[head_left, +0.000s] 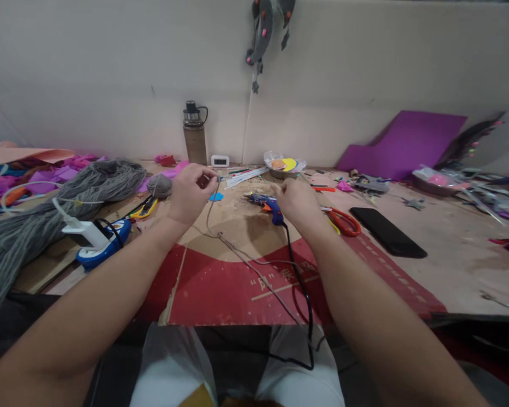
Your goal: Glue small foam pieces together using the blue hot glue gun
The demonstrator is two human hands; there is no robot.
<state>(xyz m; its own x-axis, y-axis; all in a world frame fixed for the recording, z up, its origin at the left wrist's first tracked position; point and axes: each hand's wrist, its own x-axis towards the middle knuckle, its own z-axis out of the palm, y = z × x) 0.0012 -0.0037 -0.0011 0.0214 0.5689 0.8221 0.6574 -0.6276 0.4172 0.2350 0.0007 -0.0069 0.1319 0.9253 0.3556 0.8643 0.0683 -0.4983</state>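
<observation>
Head view: my left hand (192, 193) pinches grey yarn (219, 234), which trails down toward me; my right hand (299, 200) is curled, can't tell on what, blue glue gun (276, 214) just left, nozzle pointing left.

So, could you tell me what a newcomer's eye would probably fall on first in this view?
Most likely the large, vivid purple sheet at the back right of the table. Next might come the cardboard with bold red printing, in the middle at the near edge, and the thick hank of grey yarn sprawling along the left side.
</observation>
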